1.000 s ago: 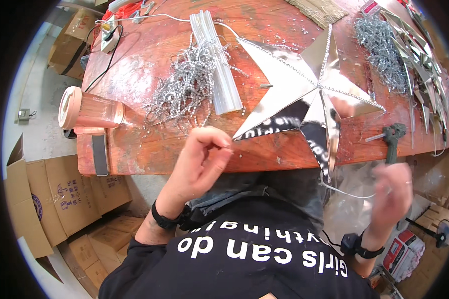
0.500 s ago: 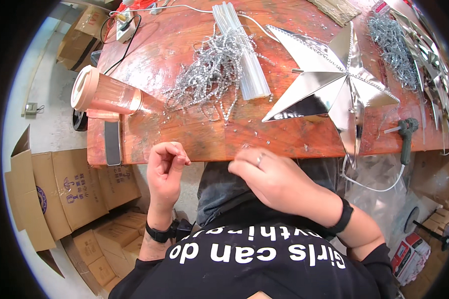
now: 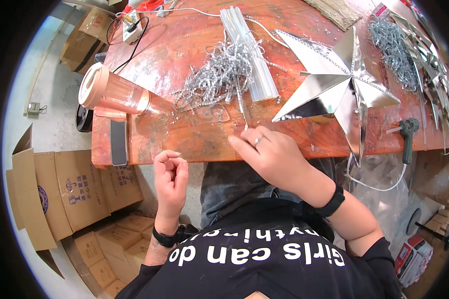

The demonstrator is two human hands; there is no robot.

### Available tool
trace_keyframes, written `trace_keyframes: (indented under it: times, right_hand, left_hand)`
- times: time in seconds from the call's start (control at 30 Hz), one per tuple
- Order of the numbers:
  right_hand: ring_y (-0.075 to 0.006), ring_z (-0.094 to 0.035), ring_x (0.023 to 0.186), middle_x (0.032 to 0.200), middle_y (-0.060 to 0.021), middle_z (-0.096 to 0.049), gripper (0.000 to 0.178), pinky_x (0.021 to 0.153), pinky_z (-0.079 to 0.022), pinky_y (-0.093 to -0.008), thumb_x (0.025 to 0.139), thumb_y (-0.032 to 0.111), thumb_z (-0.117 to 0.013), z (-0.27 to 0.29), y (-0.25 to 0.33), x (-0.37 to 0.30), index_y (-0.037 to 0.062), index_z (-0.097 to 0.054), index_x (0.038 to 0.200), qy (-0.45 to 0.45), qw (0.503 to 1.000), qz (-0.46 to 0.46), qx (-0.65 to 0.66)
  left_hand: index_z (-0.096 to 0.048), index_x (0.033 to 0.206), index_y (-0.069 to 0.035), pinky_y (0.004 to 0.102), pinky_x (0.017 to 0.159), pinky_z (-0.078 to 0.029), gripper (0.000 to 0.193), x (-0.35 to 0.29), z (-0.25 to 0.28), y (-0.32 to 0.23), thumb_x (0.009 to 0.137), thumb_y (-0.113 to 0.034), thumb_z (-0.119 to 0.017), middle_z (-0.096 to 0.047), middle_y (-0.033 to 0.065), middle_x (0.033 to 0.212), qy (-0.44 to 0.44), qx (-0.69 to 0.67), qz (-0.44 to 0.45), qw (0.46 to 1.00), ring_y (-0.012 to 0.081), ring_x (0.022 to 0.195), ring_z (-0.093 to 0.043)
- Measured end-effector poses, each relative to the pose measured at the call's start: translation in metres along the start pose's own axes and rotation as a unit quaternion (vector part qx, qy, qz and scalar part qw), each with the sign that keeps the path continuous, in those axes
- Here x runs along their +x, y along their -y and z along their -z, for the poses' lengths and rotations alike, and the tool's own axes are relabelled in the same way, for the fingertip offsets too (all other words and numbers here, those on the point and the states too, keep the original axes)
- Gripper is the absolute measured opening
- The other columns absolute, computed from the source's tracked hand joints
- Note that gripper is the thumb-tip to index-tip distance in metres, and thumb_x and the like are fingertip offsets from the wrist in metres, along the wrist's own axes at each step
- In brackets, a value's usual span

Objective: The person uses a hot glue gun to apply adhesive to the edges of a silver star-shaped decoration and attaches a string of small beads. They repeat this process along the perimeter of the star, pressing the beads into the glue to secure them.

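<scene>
Now, in the head view, the right hand is over the middle of the table's near edge, fingertips pinched on what looks like the end of a thin silver strand. That's the new bit: a second ago this hand is way over by the glue gun near the right end, half a second ago no strand shows at it, and now one runs taut-ish back to the tangle. So I'd say the work has swung over to the strand. The left hand hangs just off the near edge, left of the other, fingers curled in; can't tell if that grip has anything tiny in it.

Texture-wise, the tangle left of the table's middle is all glittery, beady thread, loose ends everywhere, touching a bundle of straight, see-through rods. The star lies right of centre, five-pointed, mirror-shiny, with sharp folded ridges. Beady trim follows the three ridges toward the far and right edges; the two nearer points look bare, and one pokes past the near edge. Smooth coppery-pink tumbler and flat dark phone sit by the near left corner.
</scene>
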State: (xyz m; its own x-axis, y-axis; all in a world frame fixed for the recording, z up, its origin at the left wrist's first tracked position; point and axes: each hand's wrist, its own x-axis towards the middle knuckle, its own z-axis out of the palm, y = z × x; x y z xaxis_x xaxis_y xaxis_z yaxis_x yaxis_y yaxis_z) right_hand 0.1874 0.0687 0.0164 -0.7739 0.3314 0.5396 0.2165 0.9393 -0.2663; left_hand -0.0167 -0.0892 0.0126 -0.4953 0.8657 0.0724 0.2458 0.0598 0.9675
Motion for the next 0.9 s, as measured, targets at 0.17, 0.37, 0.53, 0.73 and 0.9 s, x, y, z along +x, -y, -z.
trace_keyframes:
  times: [0.17, 0.37, 0.53, 0.73, 0.9]
  right_hand:
    - [-0.0183, -0.060, 0.087, 0.087, -0.0018, -0.055, 0.027, 0.070, -0.053, -0.0298, 0.070, 0.013, -0.063, 0.027, 0.011, -0.013, 0.0074, -0.065, 0.096, -0.050, 0.995, 0.076, 0.043]
    - [-0.0208, -0.061, 0.091, 0.089, -0.0036, -0.056, 0.026, 0.075, -0.054, -0.0318, 0.069, 0.013, -0.063, 0.063, 0.018, 0.005, 0.0072, -0.064, 0.094, -0.082, 0.991, 0.054, 0.095]
    - [-0.0263, -0.060, 0.091, 0.091, -0.0041, -0.057, 0.024, 0.085, -0.049, -0.0388, 0.072, 0.009, -0.065, 0.078, 0.017, 0.015, 0.0093, -0.065, 0.096, -0.063, 0.974, 0.040, 0.212]
    - [-0.0188, -0.059, 0.073, 0.089, -0.0084, -0.050, 0.008, 0.076, -0.056, -0.0389, 0.087, -0.003, -0.062, 0.141, 0.016, -0.005, 0.0048, -0.065, 0.089, -0.090, 0.906, -0.034, 0.412]
    - [-0.0120, -0.055, 0.057, 0.092, -0.0119, -0.048, 0.007, 0.049, -0.048, -0.0208, 0.091, -0.004, -0.056, 0.169, 0.012, -0.046, -0.0001, -0.061, 0.087, -0.281, 0.797, -0.116, 0.522]
  left_hand:
    - [-0.047, 0.113, -0.006, 0.0224, 0.073, -0.041, 0.031, 0.014, -0.009, 0.002, 0.088, -0.002, -0.066, -0.048, 0.0011, 0.093, -0.035, 0.088, -0.131, 0.987, 0.0085, 0.079, -0.047]
    - [-0.054, 0.112, -0.003, 0.0317, 0.088, -0.044, 0.033, 0.037, -0.022, -0.018, 0.084, -0.003, -0.070, -0.049, 0.0091, 0.114, 0.011, 0.152, -0.215, 0.965, 0.0183, 0.098, -0.052]
    - [-0.060, 0.115, -0.005, 0.0434, 0.108, -0.032, 0.037, 0.082, -0.083, -0.067, 0.079, -0.009, -0.066, -0.047, 0.0084, 0.139, 0.109, 0.314, -0.344, 0.878, 0.0314, 0.132, -0.038]
    - [-0.066, 0.091, -0.010, 0.0440, 0.107, -0.031, 0.017, 0.153, -0.083, -0.047, 0.078, -0.001, -0.059, -0.060, 0.0054, 0.126, 0.085, 0.389, -0.402, 0.825, 0.0292, 0.127, -0.046]
    - [-0.064, 0.107, -0.006, 0.0435, 0.107, -0.031, 0.024, 0.173, -0.052, -0.063, 0.083, -0.006, -0.062, -0.055, 0.0144, 0.131, 0.110, 0.462, -0.327, 0.817, 0.0340, 0.124, -0.048]
